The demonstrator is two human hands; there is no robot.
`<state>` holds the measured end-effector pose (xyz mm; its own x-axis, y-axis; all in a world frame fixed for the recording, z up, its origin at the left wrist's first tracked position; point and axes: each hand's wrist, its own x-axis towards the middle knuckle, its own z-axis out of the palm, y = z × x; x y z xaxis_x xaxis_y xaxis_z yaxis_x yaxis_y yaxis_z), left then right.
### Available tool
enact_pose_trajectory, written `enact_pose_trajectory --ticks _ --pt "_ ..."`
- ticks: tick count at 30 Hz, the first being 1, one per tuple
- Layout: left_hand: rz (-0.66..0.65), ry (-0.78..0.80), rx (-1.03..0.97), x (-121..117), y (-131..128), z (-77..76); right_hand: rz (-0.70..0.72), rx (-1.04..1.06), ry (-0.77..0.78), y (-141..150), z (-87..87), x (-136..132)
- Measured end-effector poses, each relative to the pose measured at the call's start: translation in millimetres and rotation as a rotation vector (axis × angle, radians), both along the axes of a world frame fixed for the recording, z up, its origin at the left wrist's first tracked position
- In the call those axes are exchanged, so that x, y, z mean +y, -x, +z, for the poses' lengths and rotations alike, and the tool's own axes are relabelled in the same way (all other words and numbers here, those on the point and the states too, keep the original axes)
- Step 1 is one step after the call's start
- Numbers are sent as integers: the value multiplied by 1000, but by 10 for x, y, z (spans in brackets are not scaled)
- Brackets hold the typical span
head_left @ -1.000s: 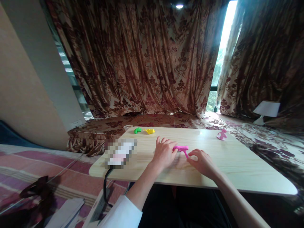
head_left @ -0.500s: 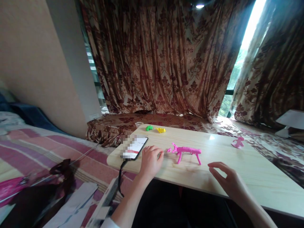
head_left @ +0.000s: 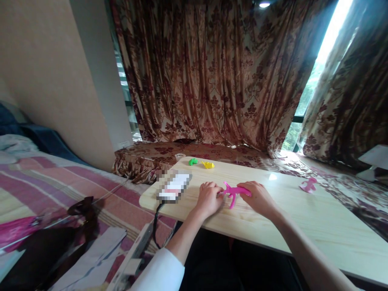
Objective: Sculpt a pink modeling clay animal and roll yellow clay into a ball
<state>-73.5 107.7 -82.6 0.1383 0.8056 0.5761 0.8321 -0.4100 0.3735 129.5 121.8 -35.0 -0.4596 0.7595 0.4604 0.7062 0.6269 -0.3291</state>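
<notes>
A pink clay animal figure (head_left: 233,190) with a long body and thin legs is between my hands above the light wooden table (head_left: 273,230). My right hand (head_left: 257,198) is closed around its right end, hiding the rear legs. At the figure's left, head end, the fingertips of my left hand (head_left: 210,198) are pinched together on the pink clay. Whether they hold the head itself or a small loose bit beside it is hard to make out. One front leg points down below the body.
A phone (head_left: 175,186) with a black cable lies at the table's left. Behind it sit a green clay piece (head_left: 193,161) and a yellow clay piece (head_left: 208,164). A pink clay figure (head_left: 309,185) stands at the right. The striped bed (head_left: 115,202) is to the left.
Both hands have come in to the pink animal figure. My right hand moved left and closed on its rear end; my left hand moved right to its head end. The view shifted slightly.
</notes>
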Motion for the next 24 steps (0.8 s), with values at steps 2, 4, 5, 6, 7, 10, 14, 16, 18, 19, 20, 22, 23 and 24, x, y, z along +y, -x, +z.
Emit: enact_pose_trajectory --ticks 2,4,5,6,7,10,14,16,18,19,20,22,23,24 --pt "-25 7 -8 30 -17 15 3 39 38 -63 -29 37" --pt "-52 14 -17 59 -47 25 13 83 76 -122 -31 52" --pt "-66 18 -21 70 -65 27 21 103 96 -145 -23 53" --pt "-79 23 -25 80 -86 26 31 121 118 -162 -12 51" --pt "-92 28 -29 86 -107 24 43 139 139 -174 0 47" --pt "-134 43 -41 96 -162 14 76 190 194 -192 28 33" --pt "-177 60 -76 106 -191 7 110 244 241 -209 45 15" --pt "-185 61 -101 113 -190 8 124 261 255 -218 54 7" --pt "-194 59 -122 115 -186 10 135 275 265 -228 63 4" --pt "-199 57 -131 113 -183 11 140 281 269 -235 66 6" --pt "-203 56 -139 109 -181 12 145 288 274 -244 66 11" --pt "-202 52 -154 94 -183 14 155 304 284 -266 57 26" --pt "-195 49 -162 85 -188 16 159 313 289 -279 48 35" --pt "-185 43 -171 75 -196 22 163 322 294 -291 37 45"
